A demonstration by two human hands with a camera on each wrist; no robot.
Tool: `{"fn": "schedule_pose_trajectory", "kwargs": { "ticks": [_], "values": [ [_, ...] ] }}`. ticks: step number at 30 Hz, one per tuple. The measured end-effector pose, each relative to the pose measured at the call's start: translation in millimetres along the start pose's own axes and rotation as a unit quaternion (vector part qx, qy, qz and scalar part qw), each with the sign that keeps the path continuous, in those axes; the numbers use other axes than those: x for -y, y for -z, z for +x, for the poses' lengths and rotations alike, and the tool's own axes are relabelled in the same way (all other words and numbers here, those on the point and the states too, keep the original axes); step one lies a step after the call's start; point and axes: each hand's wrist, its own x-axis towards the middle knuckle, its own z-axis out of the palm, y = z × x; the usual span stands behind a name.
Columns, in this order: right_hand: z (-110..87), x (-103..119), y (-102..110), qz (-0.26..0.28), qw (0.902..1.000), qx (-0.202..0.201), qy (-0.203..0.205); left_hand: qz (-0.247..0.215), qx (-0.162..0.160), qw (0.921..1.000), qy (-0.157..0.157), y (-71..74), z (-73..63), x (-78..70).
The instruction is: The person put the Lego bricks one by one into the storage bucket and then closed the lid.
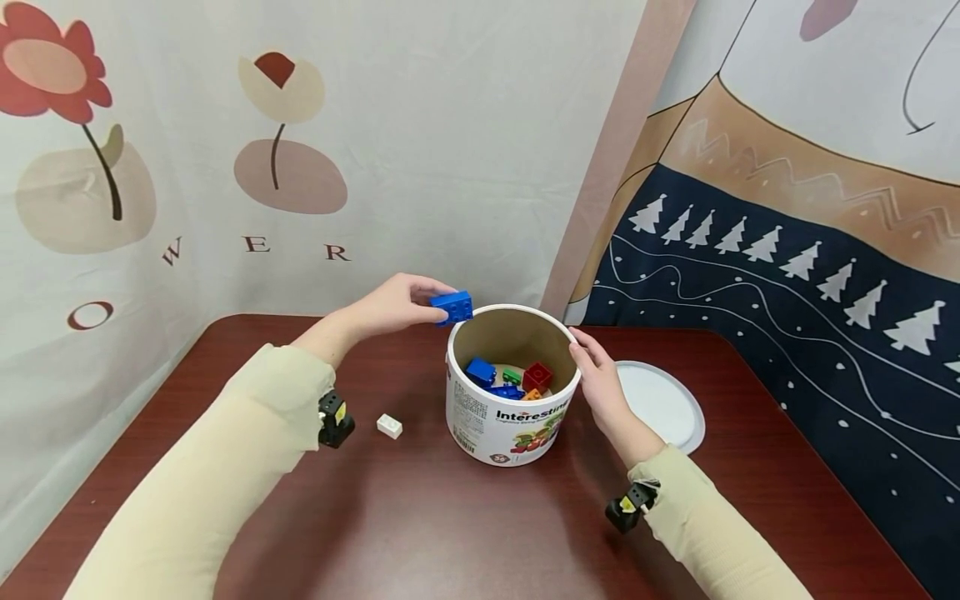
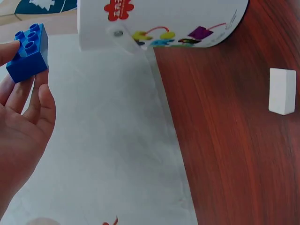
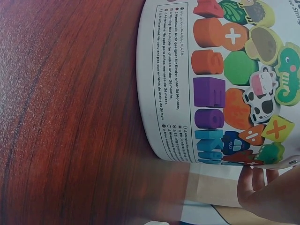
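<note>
My left hand [image 1: 393,304] pinches a blue toy brick [image 1: 452,307] between thumb and fingers, at the left rim of a white bucket [image 1: 468,417]. Studs on the blue brick show clearly in the left wrist view. Inside the bucket lie several bricks, among them a blue brick [image 1: 481,372], a red brick [image 1: 537,377] and a green brick [image 1: 512,377]. At the bucket's right side, my right hand [image 1: 602,387] holds the rim. In the right wrist view the right fingers [image 3: 258,180] are beside the bucket's printed wall, partly cut off by the frame.
A small white brick [image 1: 389,426] lies on the dark red-brown table [image 1: 465,533], left of the bucket. Behind my right hand a round white lid [image 1: 663,404] rests flat on the table. Printed cloth [image 1: 450,167] hangs along the table's far side.
</note>
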Motion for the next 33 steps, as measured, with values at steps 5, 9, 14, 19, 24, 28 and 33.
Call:
{"fn": "schedule_pose_trajectory", "kwargs": {
  "ticks": [5,9,14,19,24,28,33],
  "values": [
    [0.0,0.4,-0.5,0.007,1.0,-0.001,0.003,-0.005,0.013,0.9997,-0.018,-10.9,7.5,-12.3],
    [0.0,0.6,-0.5,0.011,0.9999,0.002,0.005,-0.003,0.028,0.9994,-0.02,-21.7,14.4,-21.1],
    [0.0,0.4,-0.7,0.022,0.9997,0.006,0.01,-0.005,0.049,0.9985,-0.024,-34.8,21.1,-27.8],
    [0.7,-0.3,-0.3,0.019,0.9997,0.007,0.011,-0.002,0.062,0.9977,-0.028,-45.0,23.4,-30.4],
    [2.3,-1.6,-0.2,0.015,0.9998,0.004,0.009,0.003,0.078,0.9966,-0.026,-53.1,24.8,-30.6],
    [2.6,-2.2,0.0,0.015,0.9999,0.004,0.008,0.003,0.082,0.9965,-0.016,-55.1,24.6,-30.3],
    [1.4,-1.8,0.3,0.02,0.9997,0.007,0.014,-0.035,0.059,0.9976,-0.01,-49.6,24.4,-29.8]
  ]
}}
